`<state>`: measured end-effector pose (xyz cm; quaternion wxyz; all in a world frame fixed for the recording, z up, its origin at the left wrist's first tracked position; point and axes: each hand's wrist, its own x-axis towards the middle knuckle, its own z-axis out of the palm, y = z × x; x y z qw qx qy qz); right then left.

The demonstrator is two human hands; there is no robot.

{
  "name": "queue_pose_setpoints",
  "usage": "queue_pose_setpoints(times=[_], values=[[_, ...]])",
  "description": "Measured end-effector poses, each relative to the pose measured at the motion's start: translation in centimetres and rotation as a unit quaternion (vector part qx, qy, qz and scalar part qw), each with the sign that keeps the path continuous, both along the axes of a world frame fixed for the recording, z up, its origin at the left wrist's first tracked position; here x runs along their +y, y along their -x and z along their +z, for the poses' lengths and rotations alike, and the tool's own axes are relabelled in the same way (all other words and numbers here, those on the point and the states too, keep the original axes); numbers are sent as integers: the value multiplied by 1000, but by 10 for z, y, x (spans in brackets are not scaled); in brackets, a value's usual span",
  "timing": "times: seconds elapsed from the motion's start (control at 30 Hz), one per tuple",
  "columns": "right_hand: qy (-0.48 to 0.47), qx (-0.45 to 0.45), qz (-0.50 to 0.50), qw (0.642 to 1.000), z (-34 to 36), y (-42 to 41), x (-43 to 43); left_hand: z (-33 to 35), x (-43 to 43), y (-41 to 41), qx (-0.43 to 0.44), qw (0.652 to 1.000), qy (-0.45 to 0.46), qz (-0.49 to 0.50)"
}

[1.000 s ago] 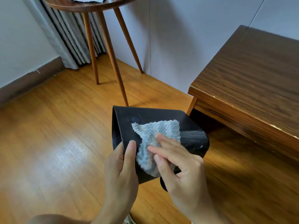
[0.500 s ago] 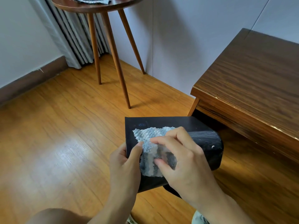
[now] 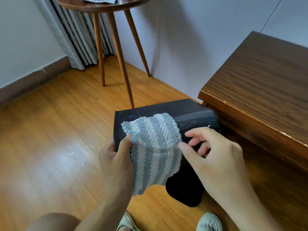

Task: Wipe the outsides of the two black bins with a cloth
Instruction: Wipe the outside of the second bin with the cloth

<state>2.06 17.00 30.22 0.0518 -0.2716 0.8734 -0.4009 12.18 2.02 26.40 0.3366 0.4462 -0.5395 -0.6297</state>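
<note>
- The left hand (image 3: 116,159) grips the near left edge of the black bin (image 3: 166,112); its thumb lies on top and pins a corner of the cloth (image 3: 155,147) against the bin's side, while the other fingers curl out of sight behind the edge.
- The right hand (image 3: 215,157) pinches the right edge of the cloth between thumb and forefinger; its other fingers (image 3: 200,132) are loosely bent and spread just above the bin's surface, and whether they touch it cannot be told.
- The cloth, blue and white striped terry with frayed edges, drapes between the two hands over the bin's upturned side, its lower part hanging free below the bin.
- The bin is held tipped on its side above the floor (image 3: 50,139), its flat left end toward the left hand and its rounded, streaked part to the right.
- A dark shape (image 3: 185,189) sits below the right wrist; what it is cannot be told.
- Two light shoes (image 3: 209,221) show at the bottom edge.
- A three-legged side table (image 3: 116,47) stands behind, with a cloth piece (image 3: 98,0) on its tabletop, and a low wooden table (image 3: 260,90) stands at right.
</note>
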Motion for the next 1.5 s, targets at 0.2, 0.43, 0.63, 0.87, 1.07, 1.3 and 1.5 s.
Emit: queue_pose_setpoints(times=[0.2, 0.43, 0.63, 0.87, 1.07, 1.3, 1.5], values=[[-13, -61, -62, 996, -14, 1, -7, -4, 4, -1, 2, 1000, -4, -13], [-53, -57, -33, 996, -20, 3, -5, -5, 9, 0, -1, 1000, 4, -29], [34, -172, -30, 984, -8, 11, -1, -5, 9, 2, -17, 999, -20, -24], [92, 83, -88, 988, 26, 19, 12, -3, 15, 3, -65, 995, 64, -30], [40, 18, 11, 999, 5, -15, -21, -1, 35, 2, -53, 988, 118, -78], [127, -278, -28, 952, -9, -2, -24, 6, 46, 2, 0, 990, 77, -118], [178, -388, -24, 904, -1, -2, -23, -4, 47, -2, -11, 984, 91, -151]])
